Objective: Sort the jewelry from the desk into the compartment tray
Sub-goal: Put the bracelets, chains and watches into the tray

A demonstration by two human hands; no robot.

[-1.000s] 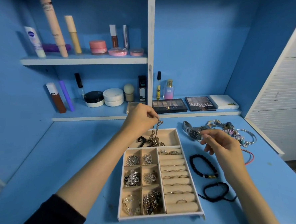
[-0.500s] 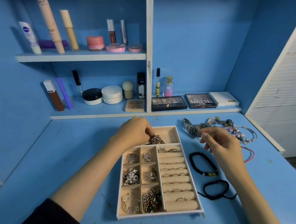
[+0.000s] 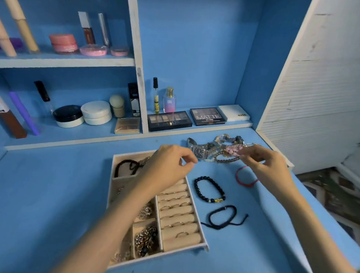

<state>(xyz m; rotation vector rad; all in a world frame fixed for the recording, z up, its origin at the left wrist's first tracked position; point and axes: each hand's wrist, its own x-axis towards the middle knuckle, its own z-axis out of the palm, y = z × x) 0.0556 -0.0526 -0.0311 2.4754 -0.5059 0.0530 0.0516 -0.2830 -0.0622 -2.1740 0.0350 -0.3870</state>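
Pinching one pink bracelet (image 3: 232,149) is the right hand (image 3: 266,164); left hand (image 3: 166,169) relaxed, empty; three bracelets (image 3: 216,200) lie loose.

There's only the one camera, worn on the person's head. It is wide-angled and tipped forward and down over the blue table (image 3: 34,201). It hangs close, with the tray (image 3: 167,253) in the lower middle and the back shelves (image 3: 63,62) across the top.

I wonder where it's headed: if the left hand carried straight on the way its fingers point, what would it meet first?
Most likely the silver watch: the left hand aims at its dial from close by, though depth is unclear.
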